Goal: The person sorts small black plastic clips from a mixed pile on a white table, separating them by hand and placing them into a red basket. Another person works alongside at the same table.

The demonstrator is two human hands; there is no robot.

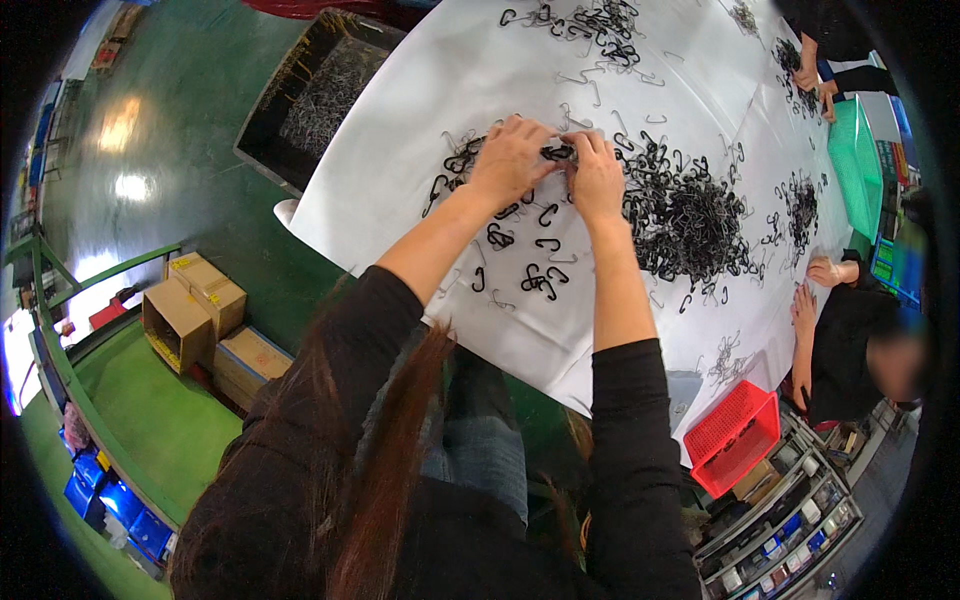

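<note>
Both hands met over the white worktop (420,90): the left hand (512,155) and right hand (597,172) pinched one black hook (558,152) between them, beside the big hook pile (690,220). Best to grip firmly and keep strays clear.

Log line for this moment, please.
left hand: on black hooks | right hand: pinching same hooks | hook pile: right of hands | surface: white sheet

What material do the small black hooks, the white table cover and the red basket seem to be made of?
Black hooks: probably plastic or coated metal; dark, smooth, uniform curves. White table cover: likely paper or thin sheet; matte, curled edge. Red basket: plastic, with moulded lattice walls.
</note>
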